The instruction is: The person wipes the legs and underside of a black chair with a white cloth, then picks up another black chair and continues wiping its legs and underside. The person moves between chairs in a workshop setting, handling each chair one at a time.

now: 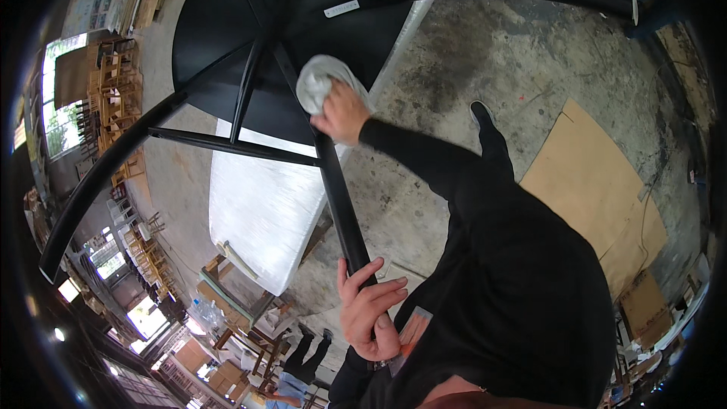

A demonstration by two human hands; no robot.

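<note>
A black round table [208, 30] lies upside down, its curved black legs and cross stretchers standing up from it. My left hand [369, 309] is wrapped round the near end of one black table leg [342, 208]. Higher up, close to where that leg meets a stretcher [235, 146], my right hand [342, 115] grips a bunched white cloth [316, 85] and presses it against the leg. A small white label [341, 8] is on the black surface beyond the cloth. The cloth covers part of the leg.
Under the table is a white slab wrapped in clear film [261, 212]. A cardboard sheet [587, 182] lies on the stained concrete floor [522, 53] to the right. Wooden chairs [113, 98] are stacked at the left; another person [303, 363] is at the bottom.
</note>
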